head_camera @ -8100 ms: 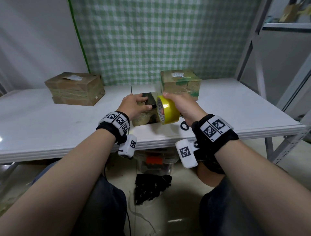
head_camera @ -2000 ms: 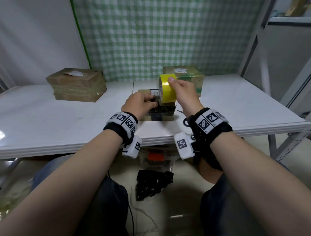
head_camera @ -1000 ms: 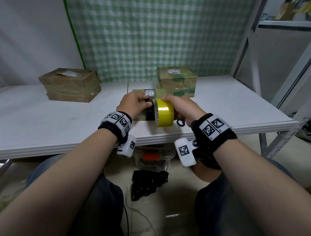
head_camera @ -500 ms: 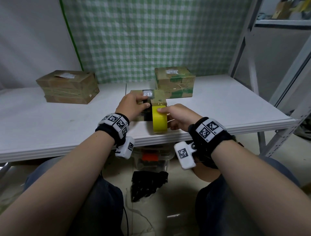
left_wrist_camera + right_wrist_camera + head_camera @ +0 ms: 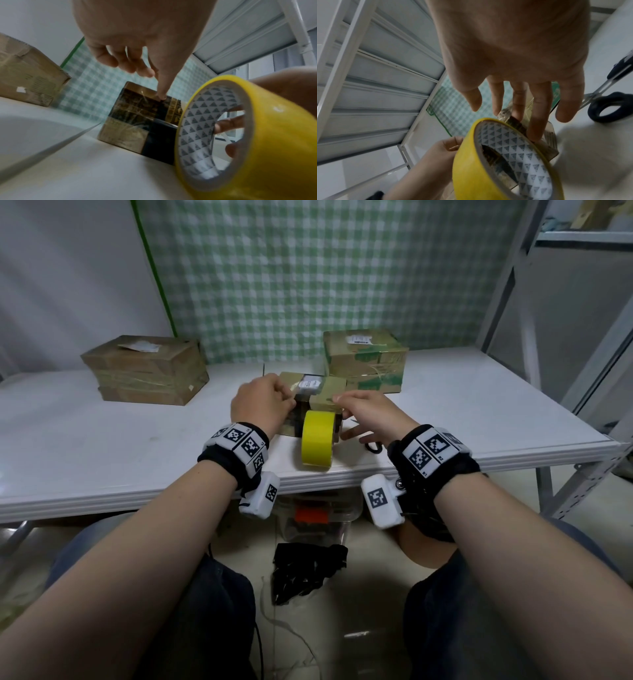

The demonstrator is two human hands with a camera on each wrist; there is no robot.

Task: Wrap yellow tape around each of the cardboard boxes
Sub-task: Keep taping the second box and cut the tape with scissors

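A small cardboard box point(image 5: 322, 402) with a white label sits near the front of the white table point(image 5: 102, 446). The yellow tape roll point(image 5: 317, 440) stands on edge on the table against the box's front, and no hand holds it. My left hand point(image 5: 262, 404) rests at the box's left; in the left wrist view one straight finger point(image 5: 162, 88) presses the box's point(image 5: 130, 119) top edge while the others curl loosely in the air. My right hand point(image 5: 368, 410) lies with its fingers point(image 5: 537, 115) stretched flat on the box just above the roll point(image 5: 465, 169).
A flat brown box point(image 5: 144, 371) lies at the back left and a taller box with green print point(image 5: 364, 359) stands behind the small one. Black-handled scissors point(image 5: 607, 108) lie right of my right hand. A metal shelf frame point(image 5: 582, 371) borders the table's right end.
My right hand brought the roll down over the box's front, set it on the table and let go; its fingers now press on the box. The left hand stayed at the box.
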